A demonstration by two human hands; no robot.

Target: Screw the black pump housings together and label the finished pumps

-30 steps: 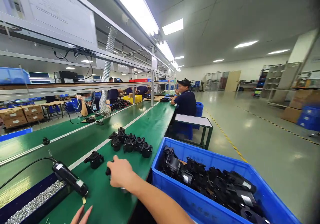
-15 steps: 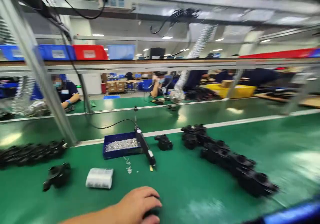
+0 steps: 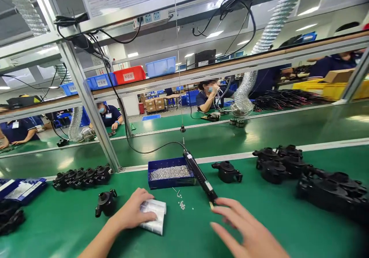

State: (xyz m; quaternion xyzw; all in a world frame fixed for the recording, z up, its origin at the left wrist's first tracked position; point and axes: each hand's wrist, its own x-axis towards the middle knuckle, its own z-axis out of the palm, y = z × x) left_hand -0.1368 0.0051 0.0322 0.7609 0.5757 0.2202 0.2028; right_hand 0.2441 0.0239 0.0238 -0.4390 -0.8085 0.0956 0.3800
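Observation:
My left hand point(image 3: 138, 210) is closed around a white and silver packet point(image 3: 155, 216) with a shiny wrapped surface, lying on the green bench mat. My right hand point(image 3: 240, 223) has its fingers spread, with nothing visible in them. Its fingertips are at the near end of a black electric screwdriver point(image 3: 201, 175); whether they touch it I cannot tell. The screwdriver leans on the right edge of a blue tray point(image 3: 173, 183) of small metal screws or nuts. Several small metal rings point(image 3: 181, 205) lie loose before the tray. A black plastic housing point(image 3: 106, 203) stands left of my left hand.
One black housing point(image 3: 227, 171) sits right of the screwdriver, with more housings point(image 3: 331, 188) grouped farther right. A row of housings point(image 3: 82, 177) stands at left by a metal post point(image 3: 92, 112). A cable point(image 3: 150, 151) runs to the screwdriver. Co-workers sit across the bench.
The view has turned left and steadied. My left hand has moved left onto the packet and closed on it. My right hand has come into view near the screwdriver.

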